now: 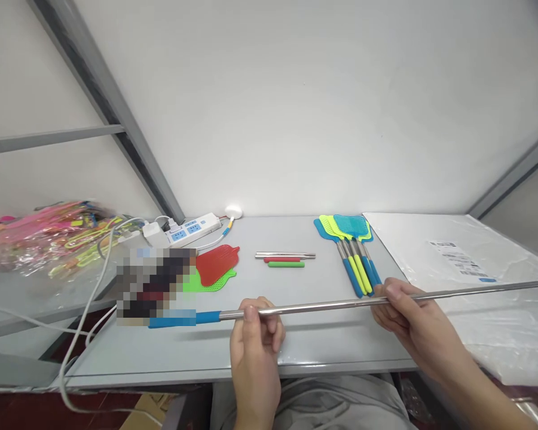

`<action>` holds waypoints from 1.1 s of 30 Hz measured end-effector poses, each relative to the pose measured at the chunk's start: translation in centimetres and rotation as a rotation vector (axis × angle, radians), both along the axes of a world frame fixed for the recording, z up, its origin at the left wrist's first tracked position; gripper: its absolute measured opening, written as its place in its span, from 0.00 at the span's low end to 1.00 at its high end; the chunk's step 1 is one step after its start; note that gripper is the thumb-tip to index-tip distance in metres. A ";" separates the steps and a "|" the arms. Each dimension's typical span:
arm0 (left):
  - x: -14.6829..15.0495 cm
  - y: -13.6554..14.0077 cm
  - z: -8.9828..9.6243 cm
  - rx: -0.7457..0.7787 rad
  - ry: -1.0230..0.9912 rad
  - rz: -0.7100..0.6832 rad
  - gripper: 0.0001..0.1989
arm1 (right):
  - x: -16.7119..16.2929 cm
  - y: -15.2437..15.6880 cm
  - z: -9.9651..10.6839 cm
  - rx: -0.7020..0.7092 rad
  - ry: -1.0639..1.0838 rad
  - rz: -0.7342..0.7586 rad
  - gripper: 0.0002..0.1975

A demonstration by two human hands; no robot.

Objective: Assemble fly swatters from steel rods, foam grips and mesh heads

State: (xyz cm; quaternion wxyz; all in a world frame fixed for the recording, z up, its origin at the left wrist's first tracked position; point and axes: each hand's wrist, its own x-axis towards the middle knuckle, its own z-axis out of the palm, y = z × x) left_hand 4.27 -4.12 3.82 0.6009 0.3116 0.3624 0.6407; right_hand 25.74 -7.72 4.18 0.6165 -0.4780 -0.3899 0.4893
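Note:
A long telescopic metal rod (314, 307) with a blue grip stretches across the view, its far end running out at the right edge. My left hand (256, 343) pinches it just beyond the blue grip, thumb on top. Further along, my right hand (412, 319) is closed around the thinner part of the same rod. Behind the rod lie a red swatter head (219, 264) on a green swatter head (215, 286), short metal rods (284, 255), a red grip (271, 260) and a green grip (287, 264). Several fly swatters (352, 251) are stacked behind my right hand.
A white plastic package (403, 239) with a label covers the table's right side. On the left are a power strip (192, 230), white cables (96, 269) and clear bags of colourful items (49, 239). A pixelated patch hides something beside the swatter heads. A white wall (305, 107) closes the back.

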 end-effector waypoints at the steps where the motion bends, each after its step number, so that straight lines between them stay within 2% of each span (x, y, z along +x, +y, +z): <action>1: 0.4 -0.1 -0.2 -0.019 0.025 -0.011 0.20 | -0.1 0.0 -0.2 0.020 -0.023 0.026 0.20; 7: 2.0 -0.8 -1.2 -0.106 0.033 -0.120 0.17 | -1.0 -0.2 -0.5 0.063 -0.203 0.169 0.13; 10: 1.6 -0.3 -0.9 -0.102 -0.026 -0.060 0.14 | -0.8 0.0 -0.2 0.055 -0.154 0.158 0.11; 15: -0.5 1.4 0.6 0.005 -0.141 0.074 0.07 | 0.7 0.4 0.3 0.097 0.036 0.034 0.09; 20: -1.9 2.0 1.1 0.078 -0.132 0.094 0.10 | 2.0 -0.3 0.3 0.070 -0.003 0.052 0.08; 25: -1.9 2.2 0.5 0.042 -0.048 0.128 0.09 | 2.2 -0.9 0.3 0.068 -0.011 0.077 0.08; 29: -1.0 1.8 -0.1 -0.015 -0.043 0.074 0.11 | 2.5 -1.0 0.4 0.068 0.004 0.044 0.07; 33: 0.4 0.7 -0.5 -0.086 -0.023 -0.052 0.13 | 2.8 -1.1 0.4 0.050 -0.004 0.023 0.06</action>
